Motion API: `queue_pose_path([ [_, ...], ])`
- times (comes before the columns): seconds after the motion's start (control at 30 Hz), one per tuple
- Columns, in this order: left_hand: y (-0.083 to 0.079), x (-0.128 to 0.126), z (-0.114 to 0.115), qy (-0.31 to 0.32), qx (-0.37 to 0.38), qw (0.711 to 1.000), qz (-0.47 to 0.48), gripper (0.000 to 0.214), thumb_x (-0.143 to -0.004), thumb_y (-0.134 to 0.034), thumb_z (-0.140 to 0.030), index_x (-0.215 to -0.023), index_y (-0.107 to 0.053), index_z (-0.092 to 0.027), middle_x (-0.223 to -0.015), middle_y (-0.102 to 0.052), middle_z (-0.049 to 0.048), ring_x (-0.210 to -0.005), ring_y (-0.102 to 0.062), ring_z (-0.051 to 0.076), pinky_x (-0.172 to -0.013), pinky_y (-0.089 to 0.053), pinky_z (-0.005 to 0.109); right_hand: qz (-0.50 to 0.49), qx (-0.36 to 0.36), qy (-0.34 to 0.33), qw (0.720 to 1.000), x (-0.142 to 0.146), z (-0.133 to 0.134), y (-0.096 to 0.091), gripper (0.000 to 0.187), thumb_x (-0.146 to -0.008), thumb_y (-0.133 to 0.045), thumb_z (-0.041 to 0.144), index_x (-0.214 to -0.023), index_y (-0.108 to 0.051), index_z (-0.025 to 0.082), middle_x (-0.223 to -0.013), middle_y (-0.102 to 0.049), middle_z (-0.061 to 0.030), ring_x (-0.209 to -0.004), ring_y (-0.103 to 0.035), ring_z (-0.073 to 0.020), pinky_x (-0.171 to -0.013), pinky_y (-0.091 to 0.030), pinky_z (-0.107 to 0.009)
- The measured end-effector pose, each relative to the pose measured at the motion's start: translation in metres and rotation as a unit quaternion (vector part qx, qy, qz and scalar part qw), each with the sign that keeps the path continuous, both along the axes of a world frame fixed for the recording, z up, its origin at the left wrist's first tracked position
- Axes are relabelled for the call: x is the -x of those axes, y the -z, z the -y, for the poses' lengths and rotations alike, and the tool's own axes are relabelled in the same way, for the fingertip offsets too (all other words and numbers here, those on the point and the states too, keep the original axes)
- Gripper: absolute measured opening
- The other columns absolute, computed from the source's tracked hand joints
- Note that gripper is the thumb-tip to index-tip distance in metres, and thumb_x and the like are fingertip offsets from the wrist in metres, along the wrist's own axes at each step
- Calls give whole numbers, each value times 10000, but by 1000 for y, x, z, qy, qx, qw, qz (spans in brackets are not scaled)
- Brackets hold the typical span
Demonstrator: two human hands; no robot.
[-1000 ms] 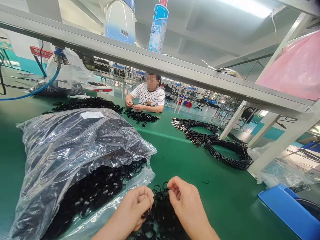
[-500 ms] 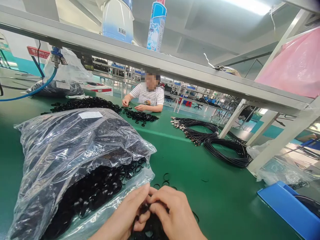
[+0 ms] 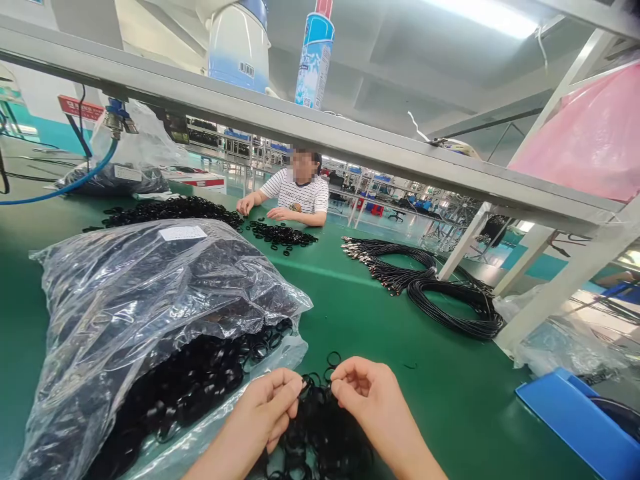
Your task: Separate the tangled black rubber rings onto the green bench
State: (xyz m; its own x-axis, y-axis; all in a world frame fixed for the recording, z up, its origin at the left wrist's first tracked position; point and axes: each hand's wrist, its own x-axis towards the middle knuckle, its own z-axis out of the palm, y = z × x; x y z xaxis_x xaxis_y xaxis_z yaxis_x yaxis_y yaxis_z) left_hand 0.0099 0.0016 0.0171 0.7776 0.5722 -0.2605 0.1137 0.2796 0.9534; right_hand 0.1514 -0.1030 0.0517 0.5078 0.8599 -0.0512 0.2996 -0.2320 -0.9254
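Note:
A heap of thin black rubber rings (image 3: pixel 320 433) lies on the green table at the bottom middle. My left hand (image 3: pixel 265 413) is over its left side with fingers pinched together at the top of the heap. My right hand (image 3: pixel 373 400) is over its right side, fingers curled in a pinch facing the left hand. Both pinch at rings in the heap. A big clear plastic bag (image 3: pixel 150 300) full of the same black rings lies to the left, its mouth open toward my hands.
A person in a striped shirt (image 3: pixel 300 193) sits across the table by more black rings (image 3: pixel 280 233). Coiled black cables (image 3: pixel 450 307) lie at the right. A blue tray (image 3: pixel 580 420) sits at the bottom right. A metal shelf (image 3: pixel 300 127) carrying a spray can (image 3: pixel 314 57) runs overhead.
My hands were pressed together over the heap half a second ago; now they have drawn apart, each pinching at the rings. The person opposite has reached one hand out to the left.

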Motion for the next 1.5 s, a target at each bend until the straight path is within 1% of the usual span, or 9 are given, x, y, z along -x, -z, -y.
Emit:
queue_pose_path([
  [0.37,0,-1,-1,15,25,1000,-4,454,-769,-524,-641,-646,-404,-221,-416,-238,-140,-365,-76,37,-367,-34,195,113,49,-46,991,2,5,-11,94,-787,-579,248,-752,-659,215,-630,-541,38,-618,-468,-116,-588,-346,-229],
  [0.47,0,-2,-2,3,-28,1000,-3,474,-737,-564,-654,-635,-418,-215,-417,-240,-135,-379,-137,48,-375,-95,190,186,61,-53,979,11,8,-17,59,-774,-630,237,-808,-673,258,-679,-554,40,-644,-488,-122,-621,-349,-238],
  [0.6,-5,0,0,-10,-137,990,-6,431,-779,-563,-588,-642,-486,-187,-526,-355,-85,-475,-304,83,-433,-226,199,237,90,-140,957,26,10,-15,146,-747,-679,198,-856,-670,295,-777,-583,31,-780,-538,-152,-697,-369,-253],
  [0.77,-10,2,2,-34,-152,988,2,404,-829,-511,-567,-678,-479,-193,-627,-361,-66,-557,-319,102,-475,-251,203,303,154,-192,920,38,4,1,213,-721,-662,157,-893,-691,279,-914,-603,-27,-936,-539,-230,-788,-389,-316],
  [0.93,-8,2,-3,-43,-166,985,16,404,-826,-525,-557,-662,-459,-193,-618,-334,-68,-570,-293,106,-510,-247,207,260,74,-137,953,31,6,3,264,-705,-534,48,-810,-670,249,-853,-611,1,-869,-547,-168,-731,-388,-261],
  [1.1,-5,1,-4,-12,-174,985,5,409,-802,-554,-567,-670,-513,-181,-565,-343,-72,-537,-285,100,-501,-215,215,59,40,-55,996,13,4,0,124,-728,-589,155,-769,-696,202,-692,-624,18,-661,-534,-129,-607,-374,-230],
  [1.23,-5,3,0,19,-176,984,-30,424,-822,-508,-593,-718,-575,-187,-511,-287,-85,-466,-256,93,-450,-175,221,-80,-21,-39,996,7,2,1,125,-735,-626,246,-809,-677,159,-695,-635,-3,-644,-575,-144,-627,-430,-247],
  [1.37,-8,4,2,15,-237,971,-23,317,-869,-500,-483,-786,-629,-206,-709,-525,-23,-661,-434,146,-590,-320,231,-33,-22,-25,999,6,3,1,152,-775,-615,302,-774,-702,178,-735,-669,-18,-688,-595,-166,-655,-438,-261],
  [1.5,-6,4,1,21,-227,973,-22,244,-857,-534,-428,-811,-635,-211,-689,-538,-24,-687,-463,165,-628,-336,247,37,-18,4,999,5,5,0,139,-786,-600,274,-804,-728,224,-823,-698,-13,-778,-594,-179,-696,-430,-266],
])
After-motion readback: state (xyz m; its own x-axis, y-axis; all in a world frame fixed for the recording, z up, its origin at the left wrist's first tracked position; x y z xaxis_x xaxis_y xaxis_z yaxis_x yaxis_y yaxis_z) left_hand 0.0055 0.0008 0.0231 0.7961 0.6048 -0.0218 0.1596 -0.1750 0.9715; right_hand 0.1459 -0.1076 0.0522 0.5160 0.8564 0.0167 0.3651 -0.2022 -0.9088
